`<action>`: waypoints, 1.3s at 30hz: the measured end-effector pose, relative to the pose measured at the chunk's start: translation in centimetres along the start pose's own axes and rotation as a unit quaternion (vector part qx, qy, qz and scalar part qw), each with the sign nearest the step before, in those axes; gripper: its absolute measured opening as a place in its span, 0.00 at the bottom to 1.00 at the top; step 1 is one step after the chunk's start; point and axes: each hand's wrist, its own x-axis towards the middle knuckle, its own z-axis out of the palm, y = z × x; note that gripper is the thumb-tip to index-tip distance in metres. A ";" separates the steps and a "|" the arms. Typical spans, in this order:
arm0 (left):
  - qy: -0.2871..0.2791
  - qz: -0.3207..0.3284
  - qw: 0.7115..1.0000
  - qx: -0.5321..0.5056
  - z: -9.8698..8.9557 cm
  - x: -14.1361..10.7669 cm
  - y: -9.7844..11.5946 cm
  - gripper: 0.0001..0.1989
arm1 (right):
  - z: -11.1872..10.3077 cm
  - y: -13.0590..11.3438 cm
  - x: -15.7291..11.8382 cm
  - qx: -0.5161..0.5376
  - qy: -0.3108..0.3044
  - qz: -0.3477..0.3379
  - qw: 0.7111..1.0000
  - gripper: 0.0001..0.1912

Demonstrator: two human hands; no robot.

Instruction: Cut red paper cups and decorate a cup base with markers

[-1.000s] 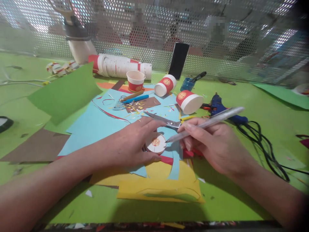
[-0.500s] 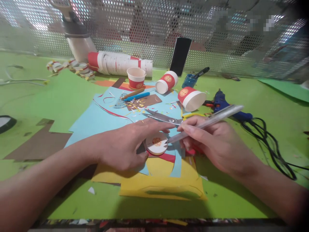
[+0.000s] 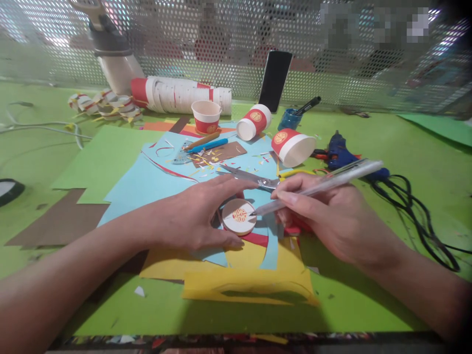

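Observation:
My left hand (image 3: pixel 199 214) curves around a short white paper cup base (image 3: pixel 239 225), its thumb along the near rim and its fingers on the far side. An orange-red round emblem marks the base's top, and a small dark line shows near its right edge. My right hand (image 3: pixel 313 206) grips a clear-barrelled pen (image 3: pixel 332 179) between thumb and fingers. The pen's tip is at the right part of the base. Scissors (image 3: pixel 254 178) lie just beyond, blades pointing left, handles partly hidden behind my right hand.
Paper cups (image 3: pixel 293 147) lie and stand behind, near a long stack of cups (image 3: pixel 184 96). A glue gun (image 3: pixel 337 150) with a black cable is on the right. A phone (image 3: pixel 276 81) leans on the mesh screen. Coloured paper sheets (image 3: pixel 129 182) cover the middle.
My left fingers have drawn back from over the cup base and opened around it, the thumb moving right along its near rim. My right hand stays nearly in place with the pen.

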 end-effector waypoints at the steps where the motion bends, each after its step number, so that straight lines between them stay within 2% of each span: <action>1: -0.001 -0.001 1.000 0.000 0.0 0.0 0.0 0.39 | 0.0 0.0 0.0 -0.002 0.001 0.000 1.000 0.06; 16: -0.005 -0.006 1.000 0.000 0.0 -0.1 -0.1 0.36 | 0.2 -0.1 0.0 -0.037 -0.014 -0.004 0.999 0.08; 26: -0.021 0.030 0.999 -0.005 -0.3 -0.2 -0.2 0.37 | 0.4 -0.3 0.0 -0.036 -0.025 0.000 0.999 0.08; 39: -0.013 0.039 0.999 -0.006 -0.4 -0.2 -0.2 0.35 | 0.2 -0.5 -0.5 -0.079 -0.045 -0.010 0.996 0.10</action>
